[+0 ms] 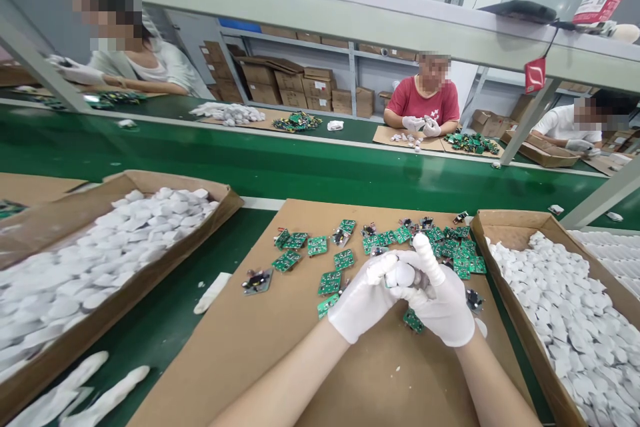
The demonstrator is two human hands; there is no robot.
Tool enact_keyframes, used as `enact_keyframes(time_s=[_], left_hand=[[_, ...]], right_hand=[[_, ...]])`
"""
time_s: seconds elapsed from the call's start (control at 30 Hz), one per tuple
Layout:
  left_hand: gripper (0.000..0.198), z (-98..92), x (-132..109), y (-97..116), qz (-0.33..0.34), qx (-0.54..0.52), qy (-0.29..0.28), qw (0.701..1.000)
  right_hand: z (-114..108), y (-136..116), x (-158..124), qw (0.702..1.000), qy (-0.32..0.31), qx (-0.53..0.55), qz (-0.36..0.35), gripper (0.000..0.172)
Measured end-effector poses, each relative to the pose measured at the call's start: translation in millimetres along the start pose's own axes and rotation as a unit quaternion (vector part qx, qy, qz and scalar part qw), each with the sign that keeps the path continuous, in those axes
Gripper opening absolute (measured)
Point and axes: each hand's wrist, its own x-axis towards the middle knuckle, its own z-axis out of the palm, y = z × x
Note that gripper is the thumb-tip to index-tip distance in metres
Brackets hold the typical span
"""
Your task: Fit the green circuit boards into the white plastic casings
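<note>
My left hand and my right hand, both in white gloves, meet above the cardboard sheet. Between their fingertips they grip a small rounded white plastic piece. The fingers cover most of it, so its full shape is hidden. My right index finger points upward, away from the piece. Around and beyond the hands lie many small green circuit boards, scattered on the left and heaped more densely on the right. One green board lies just below the hands.
Cardboard trays heaped with white pieces flank the sheet: a left tray and a right tray. Loose white finger covers lie on the green bench at lower left. Beyond a green conveyor belt, several gloved co-workers sit behind a metal frame.
</note>
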Motion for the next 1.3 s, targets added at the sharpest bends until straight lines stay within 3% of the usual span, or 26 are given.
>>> enact_keyframes(time_s=[0.13,0.27,0.37,0.43,0.57,0.73,0.97,1.07,1.17,1.3], left_hand=[[0.039,-3.6,-0.1,-6.0,0.032,0.032,0.032,0.998],[0.052,-3.2,0.5,-12.0,0.047,0.016,0.007,0.999],[0.051,-1.3,-0.3,-9.9,0.051,0.03,-0.014,0.998],[0.048,0.8,-1.5,-5.9,0.055,0.041,-0.014,0.998],[0.04,7.5,-4.4,1.7,0.043,0.029,0.045,0.998],[0.045,13.6,-6.7,5.3,0.062,0.034,0.122,0.99],[0.042,10.1,-4.9,-0.6,0.076,0.052,0.107,0.99],[0.051,6.3,-4.1,-4.9,0.085,0.051,0.076,0.992],[0.06,3.3,-5.3,-7.6,0.066,0.016,0.062,0.996],[0.057,1.6,-6.0,-6.3,0.055,0.042,0.042,0.997]], right_hand=[[-1.2,-2.8,1.2,0.999,-0.01,0.016,0.032,0.072],[-4.7,-5.7,7.4,1.0,0.014,0.011,0.014,0.061],[-6.6,-7.9,10.5,1.0,0.009,-0.006,-0.026,0.058],[-6.6,-9.4,9.9,0.999,0.02,-0.033,-0.013,0.062],[-4.8,-12.0,5.9,0.993,0.068,-0.089,0.037,0.07],[-5.7,-10.8,3.7,0.996,0.017,-0.085,-0.012,0.06],[-10.7,-6.0,4.9,0.989,0.022,-0.131,-0.064,0.054],[-11.7,-9.1,7.1,0.996,0.022,-0.072,-0.044,0.051],[-11.6,-12.8,9.7,0.999,0.04,-0.026,0.0,0.059],[-10.2,-11.2,10.5,1.0,0.019,0.008,0.011,0.061]])
